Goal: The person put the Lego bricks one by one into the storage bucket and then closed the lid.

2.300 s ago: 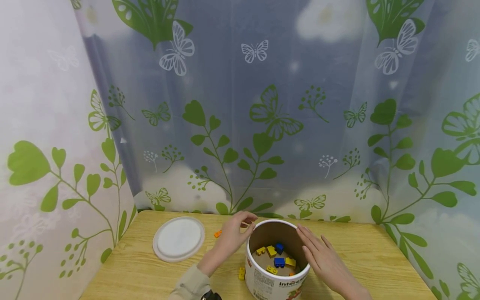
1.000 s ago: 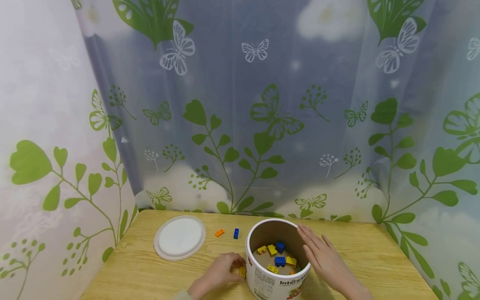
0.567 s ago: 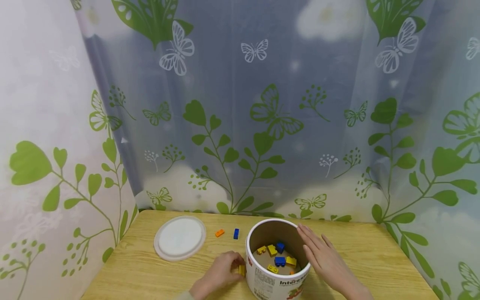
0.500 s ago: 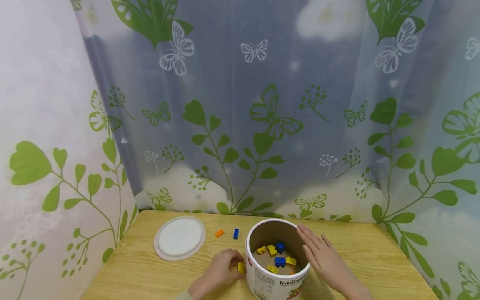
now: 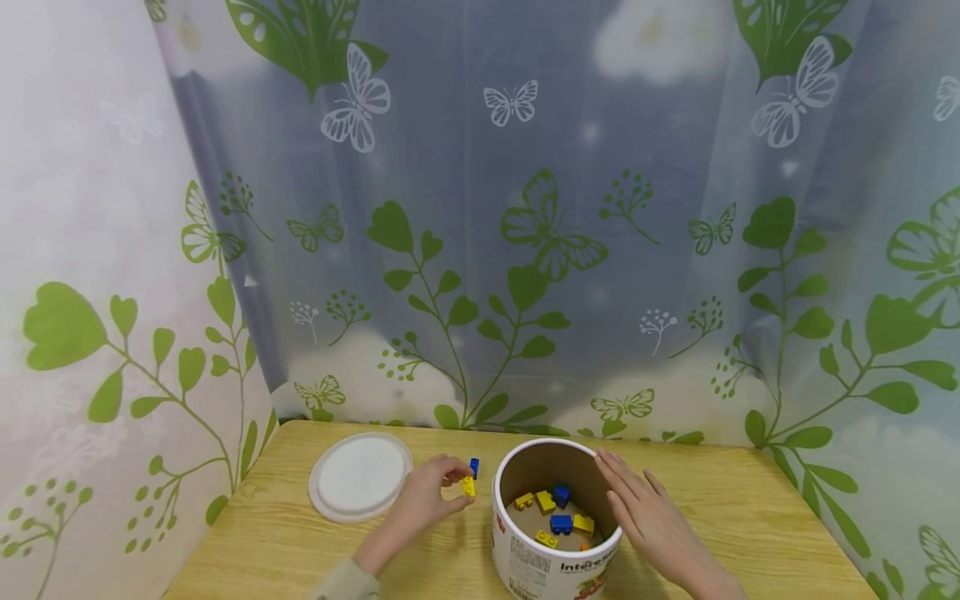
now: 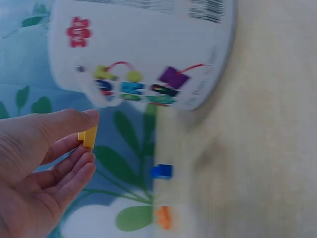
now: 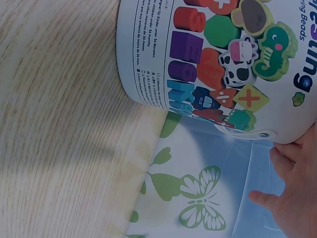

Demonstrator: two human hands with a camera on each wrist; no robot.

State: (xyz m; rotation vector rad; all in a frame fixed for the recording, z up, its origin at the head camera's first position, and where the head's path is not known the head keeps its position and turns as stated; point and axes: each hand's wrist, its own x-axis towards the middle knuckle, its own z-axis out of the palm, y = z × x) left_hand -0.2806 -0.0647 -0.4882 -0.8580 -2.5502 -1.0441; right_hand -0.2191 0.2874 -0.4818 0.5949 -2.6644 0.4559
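Observation:
Between thumb and fingers my left hand [image 5: 423, 498] pinches a yellow toy brick [image 5: 468, 486], raised above the table to the left of the bucket. The left wrist view also shows this yellow brick [image 6: 88, 136] at the fingertips. My right hand [image 5: 651, 525] lies with straight fingers against the right side of the white bucket [image 5: 528, 560], touching its rim. Inside the bucket are several yellow and blue bricks [image 5: 560, 523] and a bit of orange. On the table behind the held brick is a blue brick [image 5: 474, 467]; the left wrist view shows an orange brick [image 6: 164, 218] near it.
A round white lid [image 5: 360, 477] lies on the wooden table [image 5: 270, 533] to the left. A patterned curtain [image 5: 480, 250] with leaves and butterflies hangs right behind the table's far edge.
My left hand has picked up the yellow brick from beside the bucket and moved it up and leftward, now covering the orange brick in the head view. My right hand has stayed put.

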